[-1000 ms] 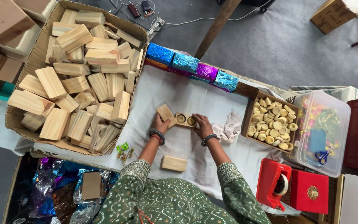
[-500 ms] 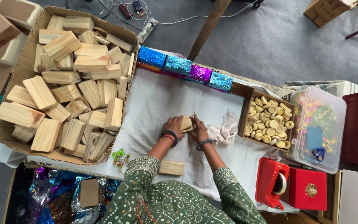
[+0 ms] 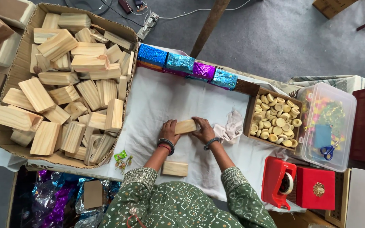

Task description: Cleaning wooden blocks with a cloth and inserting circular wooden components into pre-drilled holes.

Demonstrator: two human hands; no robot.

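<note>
Both hands close on one pale wooden block (image 3: pixel 186 126) from its two ends: the left hand (image 3: pixel 170 130) wraps its left end, the right hand (image 3: pixel 202 130) grips the right end, fingers curled over the top. That block sits on the white cloth (image 3: pixel 161 99) covering the table, about at its middle, lying lengthwise left to right. Bangles show on both wrists, and green patterned sleeves run back to the near edge.

Nearer than the hands, a second wooden block (image 3: pixel 175 168) lies flat on the cloth, just left of the right forearm and apart from both hands. Near left, below the table edge, crumpled purple and silver foil (image 3: pixel 58 198) fills a bin, with a small brown block resting on it. Near right stand a red tape dispenser (image 3: pixel 279 183) and a red box (image 3: pixel 315 188) with a gold ornament on its lid.

Just right of the right hand lies a bunched white rag (image 3: pixel 232 128). Beyond it, a wooden tray (image 3: pixel 250 110) holds many small pale round pieces. Farther right, a clear plastic tub (image 3: pixel 328 125) contains blue-handled scissors and colourful bits.

On the left, a large cardboard box (image 3: pixel 11 84) is heaped with plain wooden blocks. Along the far edge of the cloth, a row of foil-wrapped blocks (image 3: pixel 189 66) in blue, teal and purple stands side by side.
</note>
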